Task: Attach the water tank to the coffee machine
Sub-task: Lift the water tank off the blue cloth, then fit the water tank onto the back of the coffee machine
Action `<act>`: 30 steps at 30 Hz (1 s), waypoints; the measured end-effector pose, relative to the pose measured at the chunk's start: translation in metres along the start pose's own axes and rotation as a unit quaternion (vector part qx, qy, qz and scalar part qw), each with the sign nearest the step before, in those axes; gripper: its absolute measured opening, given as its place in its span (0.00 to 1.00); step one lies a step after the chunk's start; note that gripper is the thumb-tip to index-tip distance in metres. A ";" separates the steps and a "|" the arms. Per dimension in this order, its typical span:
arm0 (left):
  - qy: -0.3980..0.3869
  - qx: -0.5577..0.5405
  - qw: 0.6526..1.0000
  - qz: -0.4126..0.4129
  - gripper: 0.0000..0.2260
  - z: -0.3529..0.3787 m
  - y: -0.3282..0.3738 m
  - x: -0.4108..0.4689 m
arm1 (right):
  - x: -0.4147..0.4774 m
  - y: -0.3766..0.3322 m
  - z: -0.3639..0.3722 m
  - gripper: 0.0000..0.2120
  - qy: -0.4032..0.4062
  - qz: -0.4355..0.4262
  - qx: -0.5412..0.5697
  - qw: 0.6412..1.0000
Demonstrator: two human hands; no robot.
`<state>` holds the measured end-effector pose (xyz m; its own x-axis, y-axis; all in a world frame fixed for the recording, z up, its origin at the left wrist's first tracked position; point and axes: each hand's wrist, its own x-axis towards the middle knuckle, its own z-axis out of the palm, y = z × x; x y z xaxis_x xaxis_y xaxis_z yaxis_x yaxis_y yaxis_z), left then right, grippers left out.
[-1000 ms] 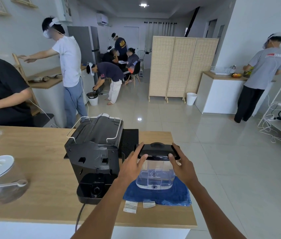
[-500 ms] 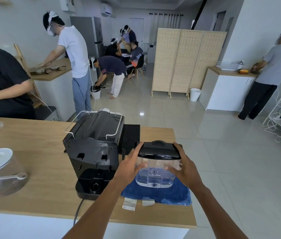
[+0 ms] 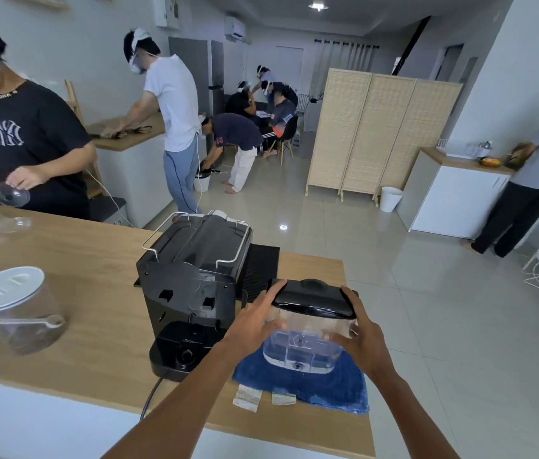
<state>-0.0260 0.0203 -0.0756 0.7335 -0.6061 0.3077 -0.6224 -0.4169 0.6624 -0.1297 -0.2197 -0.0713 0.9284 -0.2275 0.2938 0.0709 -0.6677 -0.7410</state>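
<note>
A clear water tank (image 3: 304,346) with a black lid sits low over a blue cloth (image 3: 327,389) on the wooden counter (image 3: 79,270); whether it touches the cloth I cannot tell. My left hand (image 3: 255,321) grips its left side and my right hand (image 3: 362,336) grips its right side. The black coffee machine (image 3: 188,286) stands just left of the tank with its back toward me, showing an open rear bay and a black base socket (image 3: 183,352). The tank is apart from the machine.
A black ridged drip tray (image 3: 258,270) lies behind the machine. Two clear lidded jars (image 3: 20,313) stand at the counter's left. A power cord (image 3: 150,397) runs off the front edge. A person in black stands across the counter at the left, holding a clear glass.
The view has tilted up and the tank appears slightly higher in my hands, with my fingers lower on its sides. The person in black now leans into view with a glass.
</note>
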 end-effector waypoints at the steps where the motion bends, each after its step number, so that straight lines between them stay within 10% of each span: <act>1: 0.001 0.000 1.000 0.000 0.34 0.000 0.001 -0.001 | -0.001 -0.002 0.000 0.43 -0.001 0.002 -0.002 1.000; 30: 0.075 -0.050 0.996 0.014 0.36 -0.090 0.038 -0.068 | -0.044 -0.105 -0.007 0.45 0.031 -0.062 -0.038 0.997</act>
<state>-0.0745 0.1062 -0.0101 0.7538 -0.5049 0.4205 -0.6182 -0.3280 0.7144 -0.1802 -0.1453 -0.0021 0.8898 -0.1822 0.4184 0.1528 -0.7449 -0.6494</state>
